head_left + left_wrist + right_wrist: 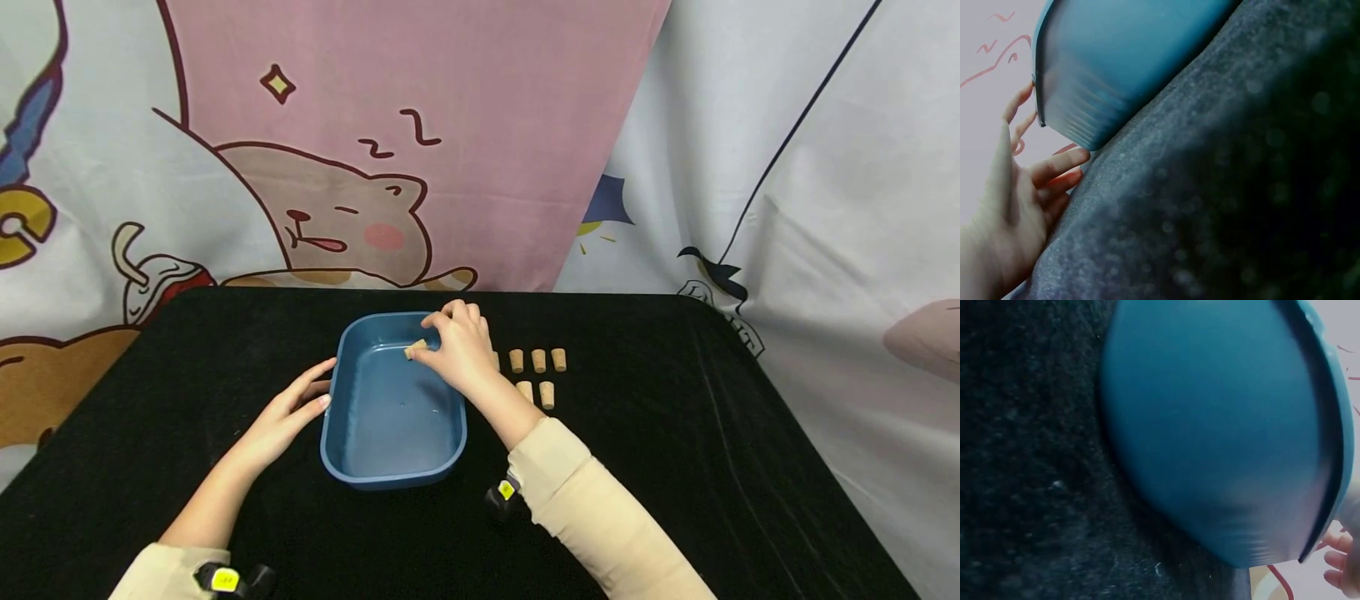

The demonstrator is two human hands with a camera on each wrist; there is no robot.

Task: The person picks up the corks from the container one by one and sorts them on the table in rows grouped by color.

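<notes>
Cork [415, 348] sits pinched in your right hand [459, 354], held over the far end of the blue tray [390, 475]. Your left hand [288, 412] rests open, fingertips against the tray's left wall. Five more corks [538, 361] stand just right of the tray on the black cloth [675, 433], partly hidden behind your right hand.

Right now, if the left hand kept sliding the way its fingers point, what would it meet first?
The left hand points right at the blue tray; its fingertips seem already against the tray's left wall, so it meets that first.
</notes>
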